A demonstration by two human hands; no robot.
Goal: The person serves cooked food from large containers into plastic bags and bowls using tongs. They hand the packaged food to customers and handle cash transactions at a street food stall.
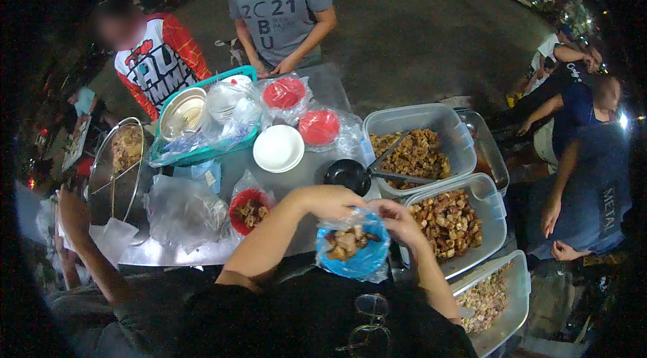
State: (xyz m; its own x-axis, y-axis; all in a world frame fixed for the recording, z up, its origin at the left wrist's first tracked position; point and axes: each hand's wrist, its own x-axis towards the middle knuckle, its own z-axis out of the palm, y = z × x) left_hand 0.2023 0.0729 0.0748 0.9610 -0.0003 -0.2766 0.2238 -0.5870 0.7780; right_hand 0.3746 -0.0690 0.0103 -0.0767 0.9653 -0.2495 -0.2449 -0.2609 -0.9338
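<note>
In front of my chest is a blue bowl (349,268) lined with a clear plastic bag (380,273). Pieces of cooked meat (347,242) lie inside it. My left hand (332,202) grips the bag at the bowl's far rim, its fingertips partly hidden. From the right, my right hand (398,220) pinches the bag at the upper right rim, close to the left one. A black bowl (348,177) stands just beyond my hands. To the left, a bag-lined red bowl (239,224) holds more meat pieces.
Plastic tubs of chopped food, a far tub (420,111), a middle tub (498,206) and a near tub (523,302), line my right side. White bowls (278,148), bagged red bowls (319,127) and a green basket (222,148) occupy the metal table (172,258). People stand around it.
</note>
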